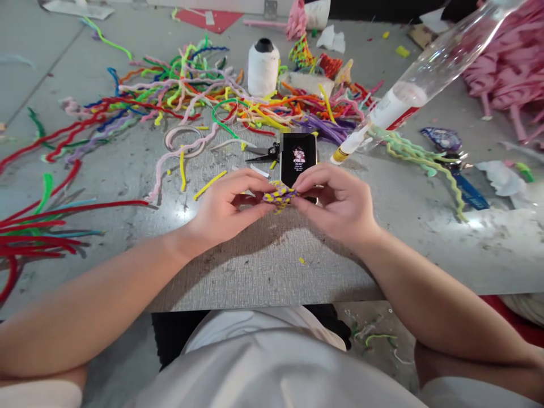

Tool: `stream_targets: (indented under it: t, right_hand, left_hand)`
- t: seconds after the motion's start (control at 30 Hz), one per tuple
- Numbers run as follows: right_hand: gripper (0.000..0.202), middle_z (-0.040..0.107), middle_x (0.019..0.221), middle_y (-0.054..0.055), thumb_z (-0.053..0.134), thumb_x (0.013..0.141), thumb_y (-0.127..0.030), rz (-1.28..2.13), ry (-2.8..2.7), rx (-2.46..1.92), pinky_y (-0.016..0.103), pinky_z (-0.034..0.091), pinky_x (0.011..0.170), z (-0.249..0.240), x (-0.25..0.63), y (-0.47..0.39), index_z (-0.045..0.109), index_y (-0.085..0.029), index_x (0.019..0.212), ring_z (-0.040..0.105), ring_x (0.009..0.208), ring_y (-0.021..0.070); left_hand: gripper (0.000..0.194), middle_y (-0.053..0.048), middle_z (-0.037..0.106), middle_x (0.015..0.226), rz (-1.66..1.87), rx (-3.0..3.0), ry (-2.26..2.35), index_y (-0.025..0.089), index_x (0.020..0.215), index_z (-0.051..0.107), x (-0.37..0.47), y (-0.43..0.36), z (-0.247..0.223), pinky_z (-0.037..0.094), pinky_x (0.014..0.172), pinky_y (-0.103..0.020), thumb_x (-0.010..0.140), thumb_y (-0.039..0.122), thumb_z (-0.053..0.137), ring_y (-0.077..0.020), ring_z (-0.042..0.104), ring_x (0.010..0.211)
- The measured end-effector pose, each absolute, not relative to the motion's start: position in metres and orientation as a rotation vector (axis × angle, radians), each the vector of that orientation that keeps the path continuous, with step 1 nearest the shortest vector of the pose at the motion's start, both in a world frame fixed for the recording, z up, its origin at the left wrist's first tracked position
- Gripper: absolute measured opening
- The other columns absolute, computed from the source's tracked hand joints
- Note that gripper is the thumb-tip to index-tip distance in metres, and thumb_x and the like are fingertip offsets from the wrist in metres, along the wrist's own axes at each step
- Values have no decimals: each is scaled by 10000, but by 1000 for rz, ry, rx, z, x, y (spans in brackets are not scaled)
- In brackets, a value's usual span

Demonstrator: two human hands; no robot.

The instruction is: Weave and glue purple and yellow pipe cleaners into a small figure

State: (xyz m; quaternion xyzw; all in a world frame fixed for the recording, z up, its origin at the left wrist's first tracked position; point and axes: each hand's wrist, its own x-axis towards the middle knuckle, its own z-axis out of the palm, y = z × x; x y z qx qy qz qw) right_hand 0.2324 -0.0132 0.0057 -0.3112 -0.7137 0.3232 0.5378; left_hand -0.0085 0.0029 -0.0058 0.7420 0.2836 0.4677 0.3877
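Head | yellow-purple piece [279,194] is pinched between left hand [229,204] and right hand [342,207] | long axis roughly crosswise | neither nearer

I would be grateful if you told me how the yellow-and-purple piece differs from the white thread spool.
The yellow-and-purple piece is patterned in two colours; the white thread spool is plain white with a dark top. The piece is small and low; the spool is larger and taller. The piece is held between left hand and right hand; the spool stands upright, untouched.
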Motion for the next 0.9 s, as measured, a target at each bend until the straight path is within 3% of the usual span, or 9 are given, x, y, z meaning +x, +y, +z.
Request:
stream_targets:
  t: [0.13,0.23,0.33,0.5,0.67,0.9]
  right_hand:
    - [173,772,967,16,821,877,-81,704,-1708,-654,253,656,758,9,235,-8,738,-224,930,744,883,132]
    - [184,780,944,11,849,868,-93,700,-1725,-593,241,641,726,14,237,-7,725,-224,907,748,848,126]
    - [179,787,936,13,863,868,-112,716,-1756,-548,240,639,712,17,237,-8,726,-222,903,758,840,131]
    - [157,801,1013,53,783,907,-63,563,-1877,-518,232,632,685,18,237,-9,755,-204,971,772,857,138]
    - [160,798,1044,55,744,936,-72,351,-1970,-513,276,657,760,21,237,-14,749,-224,987,783,911,151]
    - [242,775,1081,62,635,957,22,301,-2152,-418,280,668,837,33,243,-21,730,-191,1022,776,950,148]
  left_hand:
    - [365,-62,751,1053,1237,1742,657,224,1026,790,-10,10,-10,619,753,-265,754,337,1007,-154,702,901]
    - [689,-55,728,1201,1193,1543,586,274,1193,746,-11,13,-12,623,813,-247,598,315,1091,-167,704,1052]
    - [866,-94,735,1324,967,1327,485,318,1396,657,-11,13,-12,646,862,-271,638,256,1072,-212,746,1169]
    - [714,-61,811,1198,792,1123,417,290,1335,743,-10,9,-10,669,867,-275,695,157,1029,-184,816,1001]
    - [591,-60,852,1132,761,1054,431,260,1212,822,-9,3,-6,686,902,-301,672,226,1057,-185,833,942]
    - [545,-21,863,988,609,1000,380,303,1125,853,-11,-1,-3,675,766,-233,632,218,1069,-168,827,848]
